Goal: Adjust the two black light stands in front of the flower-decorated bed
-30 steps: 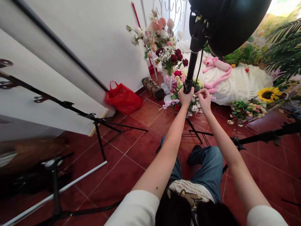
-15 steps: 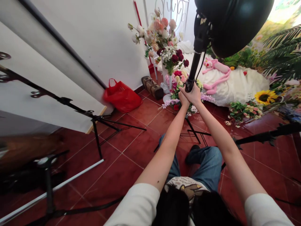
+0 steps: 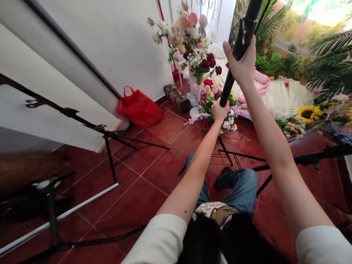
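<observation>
A black light stand [image 3: 227, 88] rises at a tilt in front of me, its upper end running out of the top of the view. Low on the pole, my left hand [image 3: 220, 110] is closed around it. Higher up, my right hand [image 3: 243, 68] grips the pole just below a dark collar [image 3: 243, 33], thumb on the left side and fingers mostly hidden behind. A cord [image 3: 262, 16] runs along the pole's right side. Below my hands, the stand's legs [image 3: 227, 152] spread over the floor near my feet.
Flower arrangements [image 3: 207, 93] stand just behind the pole. A red bag [image 3: 141, 110] sits by the wall. Another black tripod stand [image 3: 108, 137] is at left, with a white rod [image 3: 90, 203] on the tiles. A sunflower [image 3: 309, 113] and black pole [image 3: 313, 156] are at right.
My right hand has moved up the pole, away from my left hand, which stays low. The pole's upper part has risen, and the black lamp head has left the view at the top.
</observation>
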### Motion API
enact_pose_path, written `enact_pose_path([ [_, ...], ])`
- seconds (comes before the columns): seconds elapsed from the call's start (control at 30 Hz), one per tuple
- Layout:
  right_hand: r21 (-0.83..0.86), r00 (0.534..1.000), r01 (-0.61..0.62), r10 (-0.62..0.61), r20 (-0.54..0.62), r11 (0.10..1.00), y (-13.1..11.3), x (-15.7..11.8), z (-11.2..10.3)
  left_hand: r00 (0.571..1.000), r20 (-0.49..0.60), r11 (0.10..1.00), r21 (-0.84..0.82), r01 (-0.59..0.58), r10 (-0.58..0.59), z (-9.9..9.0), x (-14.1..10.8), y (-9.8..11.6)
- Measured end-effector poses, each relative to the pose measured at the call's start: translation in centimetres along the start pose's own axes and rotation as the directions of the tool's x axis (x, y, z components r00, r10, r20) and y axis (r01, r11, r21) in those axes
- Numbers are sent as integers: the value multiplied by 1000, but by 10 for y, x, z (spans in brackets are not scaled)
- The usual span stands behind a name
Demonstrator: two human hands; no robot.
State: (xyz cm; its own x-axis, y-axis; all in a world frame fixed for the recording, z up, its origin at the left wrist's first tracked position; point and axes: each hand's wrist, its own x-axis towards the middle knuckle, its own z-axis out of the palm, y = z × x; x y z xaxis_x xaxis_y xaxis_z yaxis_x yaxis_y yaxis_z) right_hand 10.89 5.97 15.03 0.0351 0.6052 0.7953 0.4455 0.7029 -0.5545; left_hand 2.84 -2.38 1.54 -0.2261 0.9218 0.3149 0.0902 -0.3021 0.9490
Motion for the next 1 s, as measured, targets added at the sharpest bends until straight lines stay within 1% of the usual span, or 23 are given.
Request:
enact_pose_path([
  [0.07, 25, 1000, 3, -4, 14, 1000, -9, 3, -3, 1000, -3, 1000, -8, 12, -12, 1, 1, 0],
  [0.13, 25, 999, 20, -21, 49, 999, -24, -3, -8, 1000, -9, 1000, -10, 20, -20, 3, 2, -2],
  [0.23, 19, 985, 50, -53, 162, 999, -44, -23, -22, 1000, -13, 1000, 5, 23, -22, 5, 3, -7],
  [0.3, 27, 968, -14, 7, 251, 1000, -47, -45, -34, 1000, -8, 1000, 24, 13, -13, 6, 4, -9],
  [0.4, -24, 932, -173, 172, 320, 985, -34, -89, -53, 1000, -3, 997, 72, 5, -5, 6, 4, -9],
  [0.47, -95, 902, -220, 240, 360, 971, -21, -118, -61, 1000, 0, 992, 122, 13, -13, 5, 4, -8],
  [0.53, -156, 872, -248, 290, 395, 956, -10, -142, -62, 1000, 3, 986, 163, 12, -13, 4, 4, -6],
  [0.6, -192, 850, -270, 327, 412, 943, -2, -156, -58, 1000, -3, 983, 182, 4, -3, 4, 4, -5],
  [0.7, -213, 834, -311, 374, 406, 926, 11, -163, -44, 1000, -14, 983, 184, 0, 3, 5, 5, -7],
  [0.83, -208, 818, -408, 457, 349, 889, 35, -162, -28, 1000, -23, 984, 178, -7, 11, 6, 6, -10],
  [0.9, -181, 818, -451, 486, 308, 874, 44, -163, -24, 999, -26, 986, 166, -14, 19, 6, 6, -10],
  [1.0, -101, 825, -496, 504, 254, 862, 52, -168, -18, 999, -41, 989, 147, -16, 22, 6, 5, -9],
])
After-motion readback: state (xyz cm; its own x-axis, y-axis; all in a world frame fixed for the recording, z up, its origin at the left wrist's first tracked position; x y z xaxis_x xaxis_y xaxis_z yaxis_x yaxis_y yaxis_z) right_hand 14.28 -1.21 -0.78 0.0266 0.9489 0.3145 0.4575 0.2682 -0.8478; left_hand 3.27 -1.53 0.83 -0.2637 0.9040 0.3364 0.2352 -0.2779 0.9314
